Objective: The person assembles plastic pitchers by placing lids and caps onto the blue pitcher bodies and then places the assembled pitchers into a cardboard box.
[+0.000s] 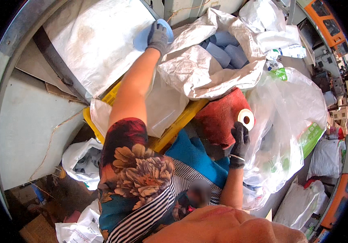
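Observation:
My left hand, in a grey glove, reaches far forward and is closed on a light-blue rounded plastic piece. This piece lies against a white sheet-covered surface; the hand hides part of its shape. Beside it, an open white woven sack holds several blue curved plastic pieces. My right hand, in a dark glove with a band at the wrist, has its fingertips at the lower edge of a cream-coloured ring with a dark centre. The fingers seem to grip that ring, above a red cloth.
A yellow crate stands close in front of me. Large clear plastic bags bulge on the right. A white bag with dark pieces sits at lower left. A grey metal panel borders the left, with a thin wire hanging.

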A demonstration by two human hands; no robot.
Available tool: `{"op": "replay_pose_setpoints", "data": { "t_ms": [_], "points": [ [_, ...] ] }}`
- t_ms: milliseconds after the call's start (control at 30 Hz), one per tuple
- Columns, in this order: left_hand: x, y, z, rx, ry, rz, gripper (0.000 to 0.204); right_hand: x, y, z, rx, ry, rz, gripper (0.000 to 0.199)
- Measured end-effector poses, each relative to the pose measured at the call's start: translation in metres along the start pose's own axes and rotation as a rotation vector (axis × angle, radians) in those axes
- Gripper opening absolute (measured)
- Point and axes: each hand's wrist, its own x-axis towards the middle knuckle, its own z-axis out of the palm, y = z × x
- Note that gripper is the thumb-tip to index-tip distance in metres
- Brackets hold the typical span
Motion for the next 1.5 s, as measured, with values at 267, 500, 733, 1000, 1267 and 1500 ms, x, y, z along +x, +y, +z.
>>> {"op": "replay_pose_setpoints", "data": {
  "t_ms": [267, 500, 733, 1000, 1267, 1500],
  "points": [
    [-0.175, -0.044, -0.108, -2.225, 0.186, -0.485, 0.031, -0.043, -0.052, 0.030, -0.122, -0.136, -0.211, 0.031],
    [-0.319, 0.058, -0.157, -3.443, -1.169, 0.055, 0.039, -0.119, -0.108, 0.046, -0.152, -0.458, -0.538, 0.138],
    [-0.359, 0.071, -0.268, -1.842, 0.220, 0.239, 0.047, -0.200, -0.130, -0.026, -0.430, -0.388, -0.644, 0.137],
    [-0.353, 0.088, -0.345, -1.103, 0.672, 1.399, 0.052, -0.234, -0.091, -0.064, -0.362, -0.485, -0.492, 0.120],
    [-0.349, 0.077, -0.344, -0.995, 0.524, 1.418, 0.035, -0.229, -0.106, -0.051, -0.582, -0.504, -0.790, 0.102],
    [-0.300, 0.068, -0.340, -2.642, -0.264, 0.421, 0.021, -0.225, -0.107, -0.043, -0.528, -0.441, -0.752, 0.108]
  ]
}}
